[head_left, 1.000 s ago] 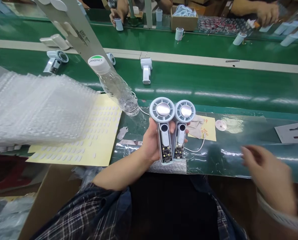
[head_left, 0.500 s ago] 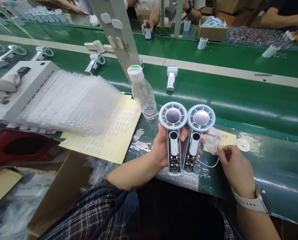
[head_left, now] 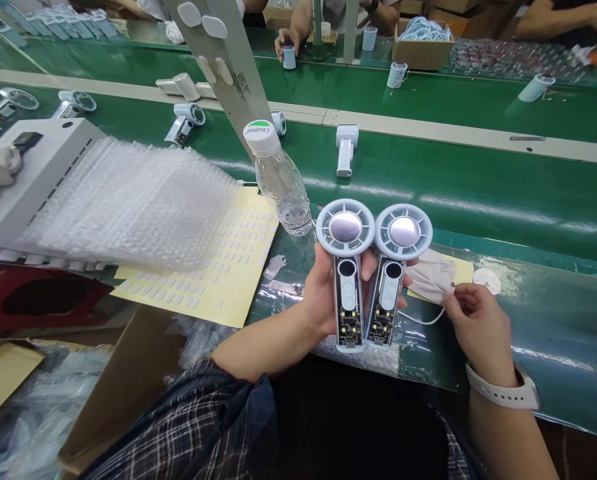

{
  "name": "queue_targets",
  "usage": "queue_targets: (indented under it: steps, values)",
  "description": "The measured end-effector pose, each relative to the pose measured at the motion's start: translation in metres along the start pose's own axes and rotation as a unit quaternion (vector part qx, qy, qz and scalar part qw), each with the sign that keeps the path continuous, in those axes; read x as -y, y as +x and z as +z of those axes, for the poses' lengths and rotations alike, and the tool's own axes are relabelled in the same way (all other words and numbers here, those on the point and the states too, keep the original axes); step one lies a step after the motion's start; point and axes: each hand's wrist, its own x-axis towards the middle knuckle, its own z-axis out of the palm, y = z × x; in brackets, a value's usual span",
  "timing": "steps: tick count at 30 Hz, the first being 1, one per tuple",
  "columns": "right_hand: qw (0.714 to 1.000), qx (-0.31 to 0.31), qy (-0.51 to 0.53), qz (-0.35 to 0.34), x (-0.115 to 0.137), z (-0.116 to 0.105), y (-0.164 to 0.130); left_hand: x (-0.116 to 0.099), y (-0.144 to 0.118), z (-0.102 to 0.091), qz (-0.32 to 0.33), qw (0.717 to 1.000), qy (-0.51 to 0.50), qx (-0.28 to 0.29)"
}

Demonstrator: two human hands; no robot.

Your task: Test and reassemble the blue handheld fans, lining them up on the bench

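My left hand is closed around two light blue handheld fans held side by side, their round heads up and circuit boards showing in the handles. The second fan leans slightly right, its head against the first. On the right, my right hand pinches the edge of a crumpled pale cloth between thumb and fingers. Beneath that cloth lies a yellow paper. A white cable curves below it, and a round clear sticker lies just beyond my right fingers.
A water bottle stands left of the fans. Bubble wrap bags cover part of a yellow sticker sheet. More fans lie on the green conveyor. Across it, a co-worker's hand touches a blue cylinder. A cardboard box sits lower left.
My right hand has shifted slightly right and up, drawing the cloth's edge with it. The fans stay in my left hand, tilted slightly so their discs look brighter. The view has shifted a little.
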Motion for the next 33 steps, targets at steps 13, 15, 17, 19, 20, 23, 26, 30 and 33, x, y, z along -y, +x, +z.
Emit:
queue_targets:
  steps: [13,15,17,19,20,23,26,30,33]
  values:
    - [0.970,0.097,0.180,-0.134,0.032,-0.013,-0.045,-0.001,0.000,-0.009,0.041,0.981,0.148,-0.121]
    - [0.954,0.203,0.146,-0.167,0.056,-0.011,-0.057,-0.002,0.003,-0.010,0.054,0.982,0.132,-0.123]
    - [0.917,0.323,0.158,-0.176,0.076,-0.003,-0.064,-0.003,0.007,-0.011,0.077,0.983,0.120,-0.112]
    - [0.890,0.376,0.184,-0.182,0.091,0.009,-0.068,-0.004,0.010,-0.011,0.103,0.982,0.115,-0.106]
    - [0.883,0.384,0.199,-0.185,0.094,0.015,-0.069,-0.005,0.010,-0.010,0.115,0.981,0.113,-0.105]
    - [0.870,0.387,0.241,-0.188,0.096,0.030,-0.073,-0.008,0.011,-0.009,0.139,0.979,0.112,-0.093]
    - [0.882,0.341,0.289,-0.149,0.091,0.039,-0.083,-0.009,0.010,-0.008,0.165,0.975,0.117,-0.088]
    - [0.880,0.297,0.360,-0.085,0.092,0.045,-0.102,-0.004,0.009,-0.008,0.206,0.966,0.129,-0.086]
    - [0.871,0.289,0.393,-0.062,0.097,0.049,-0.107,0.001,0.009,-0.009,0.219,0.962,0.133,-0.098]
